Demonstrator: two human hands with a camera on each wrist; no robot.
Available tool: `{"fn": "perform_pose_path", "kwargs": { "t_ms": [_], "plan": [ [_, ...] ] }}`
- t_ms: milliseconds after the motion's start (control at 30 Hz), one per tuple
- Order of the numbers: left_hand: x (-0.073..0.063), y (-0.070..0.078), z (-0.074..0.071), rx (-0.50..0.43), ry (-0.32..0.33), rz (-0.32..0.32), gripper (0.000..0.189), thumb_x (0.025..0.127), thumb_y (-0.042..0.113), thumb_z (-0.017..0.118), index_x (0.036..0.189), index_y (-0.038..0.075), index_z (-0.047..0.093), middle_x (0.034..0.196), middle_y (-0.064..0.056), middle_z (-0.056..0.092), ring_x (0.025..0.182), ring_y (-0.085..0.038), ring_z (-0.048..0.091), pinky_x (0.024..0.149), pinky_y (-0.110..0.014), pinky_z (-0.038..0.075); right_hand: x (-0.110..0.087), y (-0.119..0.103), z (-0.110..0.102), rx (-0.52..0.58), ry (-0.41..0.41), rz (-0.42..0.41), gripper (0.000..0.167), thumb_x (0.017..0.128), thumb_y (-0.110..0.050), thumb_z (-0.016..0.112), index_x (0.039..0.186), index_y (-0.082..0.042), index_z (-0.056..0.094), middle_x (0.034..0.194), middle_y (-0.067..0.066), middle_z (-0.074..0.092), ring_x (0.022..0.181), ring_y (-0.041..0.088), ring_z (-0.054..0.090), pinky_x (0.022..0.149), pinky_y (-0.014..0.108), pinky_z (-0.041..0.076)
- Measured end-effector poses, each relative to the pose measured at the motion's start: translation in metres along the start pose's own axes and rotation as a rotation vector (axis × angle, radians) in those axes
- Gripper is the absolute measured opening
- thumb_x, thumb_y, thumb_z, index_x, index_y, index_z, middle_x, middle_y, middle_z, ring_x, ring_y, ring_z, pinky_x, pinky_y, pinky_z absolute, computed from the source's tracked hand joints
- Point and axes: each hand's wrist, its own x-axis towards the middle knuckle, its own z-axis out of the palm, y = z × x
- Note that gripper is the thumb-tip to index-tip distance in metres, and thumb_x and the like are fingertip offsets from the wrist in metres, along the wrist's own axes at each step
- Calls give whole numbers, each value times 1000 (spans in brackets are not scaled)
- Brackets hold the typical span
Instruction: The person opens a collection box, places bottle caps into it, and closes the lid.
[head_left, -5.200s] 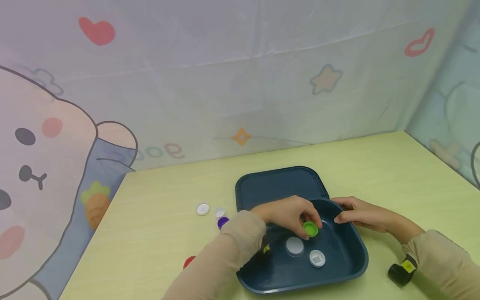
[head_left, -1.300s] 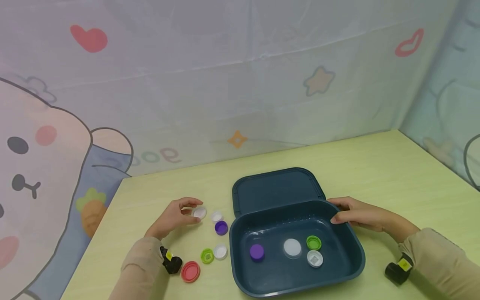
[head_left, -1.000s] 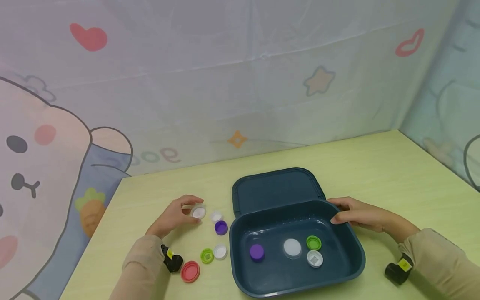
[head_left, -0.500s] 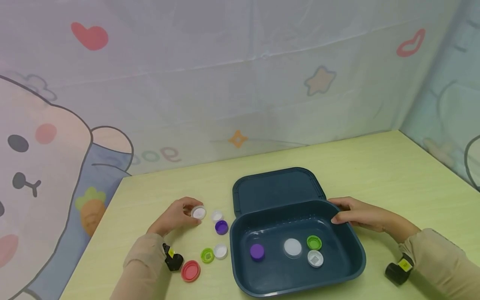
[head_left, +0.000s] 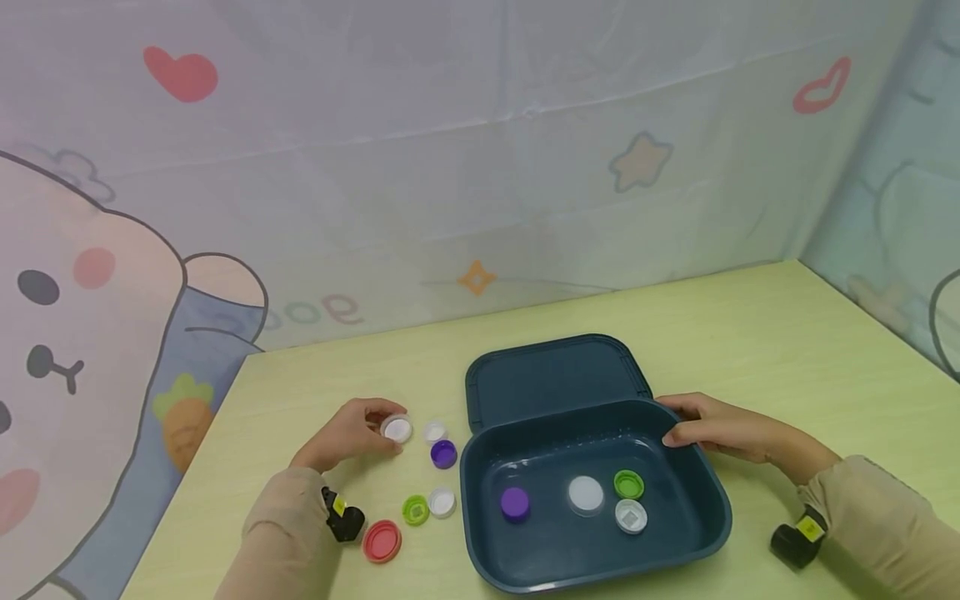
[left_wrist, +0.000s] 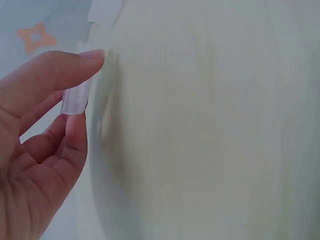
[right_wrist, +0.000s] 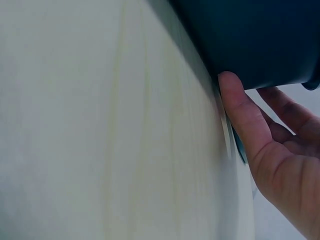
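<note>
Between thumb and fingers of my left hand (head_left: 352,433) is a white bottle cap with a clear ribbed edge (left_wrist: 76,100), held just above the table at the left. My right hand (head_left: 723,429) grips the far right corner of a dark blue plastic box (head_left: 600,575), thumb over the rim and other fingers outside; the right wrist view shows its fingers against the outer wall. Inside the box lie a purple cap (head_left: 515,504), a large white cap (head_left: 586,495), a green cap (head_left: 628,484) and a small white cap (head_left: 631,517).
Left of the box lie another white cap (head_left: 435,432), a purple cap (head_left: 443,454), a green cap (head_left: 416,509), a white cap (head_left: 442,502) and a red cap (head_left: 382,541). Behind the box is its dark blue lid (head_left: 558,379). A printed curtain (head_left: 420,183) hangs at the back.
My left hand has let go of the green cap in the box, moved left out of it, and pinched the clear-edged white cap. My right hand has stayed at the box corner.
</note>
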Motion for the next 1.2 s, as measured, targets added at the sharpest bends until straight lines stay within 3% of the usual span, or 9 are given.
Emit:
{"fn": "perform_pose_path", "kwargs": {
  "t_ms": [533, 1000, 1200],
  "plan": [
    [-2, 41, 2, 8, -6, 1, 44, 71, 0, 75, 113, -2, 62, 101, -9, 61, 88, -23, 55, 73, -31, 49, 0, -2, 0, 5, 1, 5, 48, 92, -4, 46, 133, 16, 32, 119, 14, 55, 104, 20, 56, 88, 32, 49],
    [2, 79, 9, 24, -29, 82, 42, 70, 1, 75, 111, 1, 64, 100, -8, 63, 86, -23, 57, 71, -31, 51, 0, -2, 1, 13, -5, -4, 49, 92, -3, 46, 134, 16, 30, 120, 14, 55, 105, 21, 56, 88, 33, 49],
    [2, 88, 12, 21, -56, 107, 45, 69, 1, 76, 112, -1, 64, 100, -9, 63, 86, -23, 57, 70, -31, 51, 0, -3, 1, 13, -8, -1, 48, 92, -3, 46, 134, 15, 31, 120, 14, 55, 105, 21, 56, 88, 33, 49]
  ]
}}
